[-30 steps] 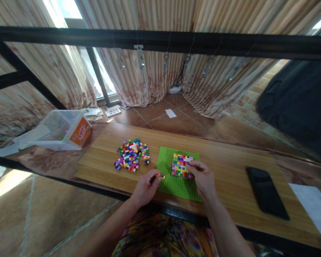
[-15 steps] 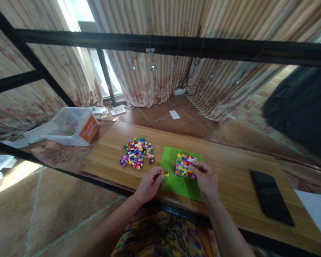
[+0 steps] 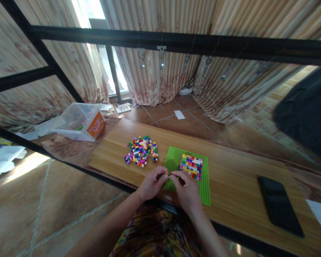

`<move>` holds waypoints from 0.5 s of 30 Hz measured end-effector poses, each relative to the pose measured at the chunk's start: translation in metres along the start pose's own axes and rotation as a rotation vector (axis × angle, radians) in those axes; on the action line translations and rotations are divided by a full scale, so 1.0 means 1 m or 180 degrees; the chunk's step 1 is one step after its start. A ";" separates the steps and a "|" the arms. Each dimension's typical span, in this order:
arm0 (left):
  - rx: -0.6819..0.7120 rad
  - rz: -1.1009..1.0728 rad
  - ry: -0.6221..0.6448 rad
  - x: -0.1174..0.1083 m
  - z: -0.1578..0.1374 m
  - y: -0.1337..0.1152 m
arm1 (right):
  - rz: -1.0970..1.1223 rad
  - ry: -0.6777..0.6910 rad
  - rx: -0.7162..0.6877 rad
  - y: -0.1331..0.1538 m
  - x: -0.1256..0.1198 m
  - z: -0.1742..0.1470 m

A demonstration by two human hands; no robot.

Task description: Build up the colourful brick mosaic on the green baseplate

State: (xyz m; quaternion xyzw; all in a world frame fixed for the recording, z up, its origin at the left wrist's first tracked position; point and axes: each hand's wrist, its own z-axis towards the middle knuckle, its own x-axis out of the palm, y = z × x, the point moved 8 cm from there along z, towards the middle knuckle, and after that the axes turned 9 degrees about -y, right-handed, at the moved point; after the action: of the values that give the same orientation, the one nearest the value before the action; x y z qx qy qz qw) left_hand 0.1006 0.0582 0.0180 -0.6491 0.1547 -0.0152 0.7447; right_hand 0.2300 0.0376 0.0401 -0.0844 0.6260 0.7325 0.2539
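My left hand (image 3: 151, 184) pinches a few small toy bricks (image 3: 167, 173), orange among them, over the left edge of the green baseplate (image 3: 205, 191). From the right, the fingertips of my right hand (image 3: 187, 189) close on the same little bricks, so both hands meet there. How the bricks join is too small to tell. Behind my right hand, a block of multicoloured bricks (image 3: 191, 165) stands on the baseplate, its near left corner partly covered by my fingers. A loose pile of coloured bricks (image 3: 141, 151) lies left of the baseplate.
A black phone (image 3: 280, 206) lies on the right of the wooden board (image 3: 230, 178), with white paper (image 3: 319, 214) beyond it. A clear plastic box (image 3: 74, 132) with an orange label stands at the left. A black metal bar (image 3: 176, 41) crosses above the far side.
My right hand has left the brick block and moved left to the small bricks in my left hand. The whole view has shifted slightly to the right.
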 end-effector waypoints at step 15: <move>0.0394 0.0167 0.0174 0.001 -0.002 -0.011 | 0.0233 0.0155 0.0311 -0.009 0.007 -0.006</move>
State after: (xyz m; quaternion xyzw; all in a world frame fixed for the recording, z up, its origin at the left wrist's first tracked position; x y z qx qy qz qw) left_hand 0.1031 0.0544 0.0282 -0.5969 0.1907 -0.0229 0.7790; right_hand 0.2271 0.0347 0.0282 -0.0668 0.6696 0.7076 0.2154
